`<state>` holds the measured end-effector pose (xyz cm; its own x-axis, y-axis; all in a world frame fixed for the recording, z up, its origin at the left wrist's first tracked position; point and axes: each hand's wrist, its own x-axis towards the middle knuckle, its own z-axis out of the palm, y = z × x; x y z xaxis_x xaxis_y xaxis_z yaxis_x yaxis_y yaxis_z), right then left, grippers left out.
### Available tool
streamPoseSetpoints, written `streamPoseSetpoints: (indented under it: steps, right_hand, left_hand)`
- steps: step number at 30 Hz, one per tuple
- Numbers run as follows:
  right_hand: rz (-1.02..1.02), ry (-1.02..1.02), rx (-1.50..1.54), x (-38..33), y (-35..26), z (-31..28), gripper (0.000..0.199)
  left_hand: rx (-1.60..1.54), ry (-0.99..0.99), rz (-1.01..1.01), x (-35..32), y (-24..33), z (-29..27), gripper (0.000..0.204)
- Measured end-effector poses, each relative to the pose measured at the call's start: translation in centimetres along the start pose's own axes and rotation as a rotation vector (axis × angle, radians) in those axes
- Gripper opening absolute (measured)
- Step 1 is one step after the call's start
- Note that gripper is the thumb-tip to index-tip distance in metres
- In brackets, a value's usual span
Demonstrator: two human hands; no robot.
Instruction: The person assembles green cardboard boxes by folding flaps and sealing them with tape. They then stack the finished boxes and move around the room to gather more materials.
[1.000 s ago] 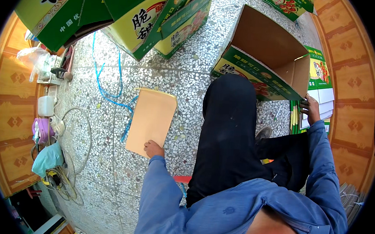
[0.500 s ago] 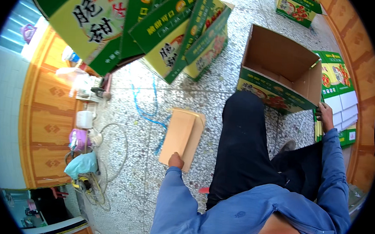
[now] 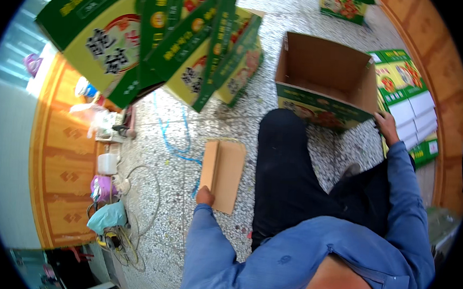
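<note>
My left hand (image 3: 205,196) is closed on the near end of a narrow brown cardboard piece (image 3: 209,167). That piece looks tilted up along the left side of a wider flat brown cardboard sheet (image 3: 229,179) lying on the floor. Out to the right, my right hand (image 3: 386,126) grips the near right corner of an open-topped carton (image 3: 318,111), green and yellow outside with fruit pictures. The carton's inside is bare brown board, and it stands just past my knee. My right thumb and fingertips are partly hidden at its edge.
Several green-and-yellow cartons (image 3: 186,62) pile up at the far left. Flat printed cardboard (image 3: 404,86) lies stacked along the right wall. Blue string (image 3: 180,154) trails on the speckled floor (image 3: 232,126). Cables (image 3: 129,249) and a teal bag (image 3: 106,217) lie along the left wall.
The narrow cardboard piece under my left hand has swung left and tipped up, baring more of the sheet beneath. My right hand stays on the carton's corner. The whole view has shifted.
</note>
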<state>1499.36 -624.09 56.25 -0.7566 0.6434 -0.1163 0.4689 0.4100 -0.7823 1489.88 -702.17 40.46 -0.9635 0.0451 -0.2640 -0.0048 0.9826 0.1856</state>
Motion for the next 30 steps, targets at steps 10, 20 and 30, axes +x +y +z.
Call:
streamPoseSetpoints:
  steps: [10,20,30]
  right_hand:
    - [0.029,0.037,-0.005,-1.5,-3.0,-0.7,0.039]
    - [-0.470,0.232,-0.061,-5.1,-13.1,-1.1,0.034]
    - [-0.637,-0.174,0.300,-5.1,-23.8,-8.0,0.033]
  left_hand:
    - [-0.243,0.119,-0.067,-1.8,-1.2,-5.1,0.043]
    - [-0.383,0.232,0.472,-4.9,15.8,-30.6,0.009]
    - [-0.230,0.569,1.236,2.8,40.7,-40.2,0.008]
